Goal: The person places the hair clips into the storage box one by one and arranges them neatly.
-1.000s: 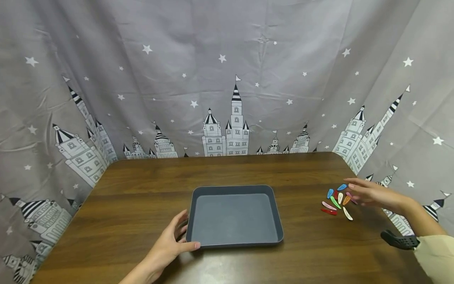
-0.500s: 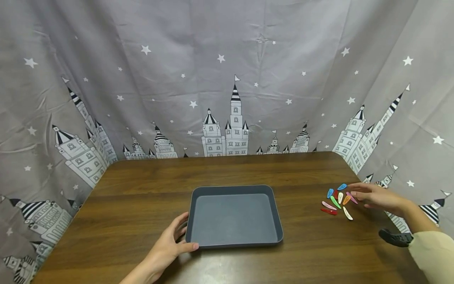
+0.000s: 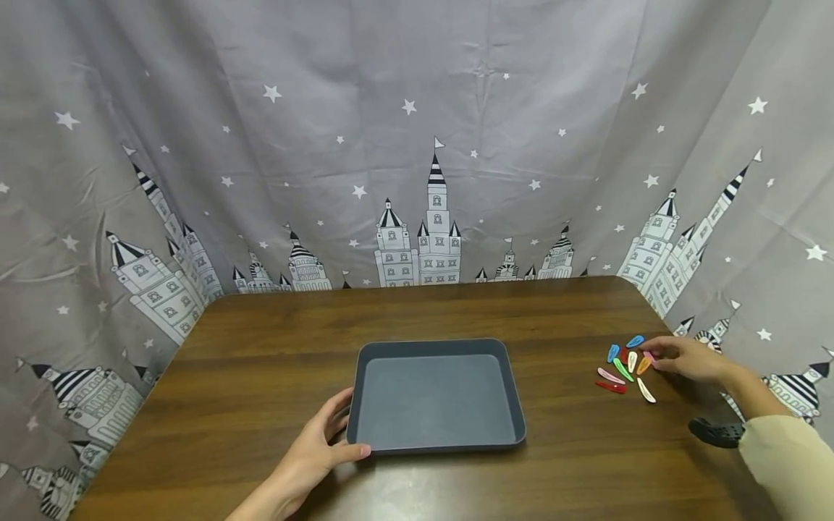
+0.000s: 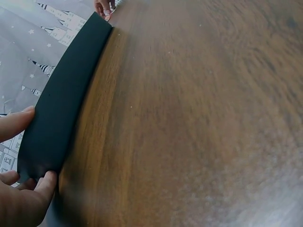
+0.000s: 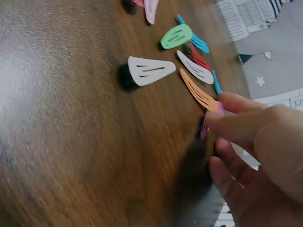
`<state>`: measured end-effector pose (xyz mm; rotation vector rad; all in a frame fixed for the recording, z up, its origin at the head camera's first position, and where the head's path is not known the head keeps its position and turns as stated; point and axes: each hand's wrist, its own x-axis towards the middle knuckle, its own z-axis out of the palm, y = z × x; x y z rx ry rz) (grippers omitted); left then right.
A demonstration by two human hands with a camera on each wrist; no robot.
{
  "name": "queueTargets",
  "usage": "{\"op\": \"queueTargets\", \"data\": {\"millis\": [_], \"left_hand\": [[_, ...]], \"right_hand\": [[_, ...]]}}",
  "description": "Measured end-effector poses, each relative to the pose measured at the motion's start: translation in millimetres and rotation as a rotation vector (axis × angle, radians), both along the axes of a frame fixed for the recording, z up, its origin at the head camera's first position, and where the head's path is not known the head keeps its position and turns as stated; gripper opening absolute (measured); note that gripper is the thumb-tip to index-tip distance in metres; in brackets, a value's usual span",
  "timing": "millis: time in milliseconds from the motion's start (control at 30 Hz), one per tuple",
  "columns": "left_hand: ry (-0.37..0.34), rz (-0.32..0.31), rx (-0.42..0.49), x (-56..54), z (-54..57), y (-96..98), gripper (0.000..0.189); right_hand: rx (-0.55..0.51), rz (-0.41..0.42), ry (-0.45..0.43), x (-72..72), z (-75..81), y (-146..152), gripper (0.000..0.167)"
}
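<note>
At its near left corner, my left hand (image 3: 313,449) grips the dark grey rectangular tray (image 3: 435,401). In the left wrist view the thumb lies at the tray's upper edge and the fingers curl at its lower edge. Over on the right, my right hand (image 3: 693,360) pinches a purple-pink hair clip (image 3: 649,357) between thumb and forefinger, which hide most of it. Close beside the fingertips lies an orange hair clip (image 5: 196,91). A white clip (image 5: 195,67) and a green clip (image 5: 176,37) lie a little further off.
More hair clips lie loosely together: a cream one (image 3: 646,391), a red one (image 3: 610,387), a pink one (image 3: 611,375) and blue ones (image 3: 613,353). The wooden table (image 3: 274,347) ends at a grey castle-print curtain (image 3: 326,145). A black band (image 3: 717,433) shows at the right wrist.
My right hand has come down and left onto the purple-pink clip, and its fingertips have closed on it. My left hand keeps its grip on the tray. The view has shifted slightly.
</note>
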<state>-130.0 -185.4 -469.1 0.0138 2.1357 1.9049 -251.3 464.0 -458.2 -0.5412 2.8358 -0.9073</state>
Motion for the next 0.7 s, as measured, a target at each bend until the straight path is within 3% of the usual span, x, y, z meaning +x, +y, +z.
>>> {"op": "queueTargets", "data": {"millis": [100, 200, 433, 700], "left_hand": [[0.002, 0.006, -0.004, -0.5, 0.2, 0.2, 0.095], [-0.001, 0.0, -0.017, -0.4, 0.4, 0.1, 0.096], [-0.01, -0.01, -0.02, -0.1, 0.0, -1.4, 0.096], [-0.009, -0.004, -0.02, -0.3, 0.1, -1.2, 0.096]], "right_hand": [[0.002, 0.004, 0.086, -4.2, -5.4, -0.8, 0.019], [0.006, -0.038, 0.094, -6.1, -7.5, -1.1, 0.017], [-0.022, -0.116, 0.036, -5.6, -6.5, -2.2, 0.003], [-0.183, -0.17, -0.087, -4.7, 2.1, -4.1, 0.01]]}}
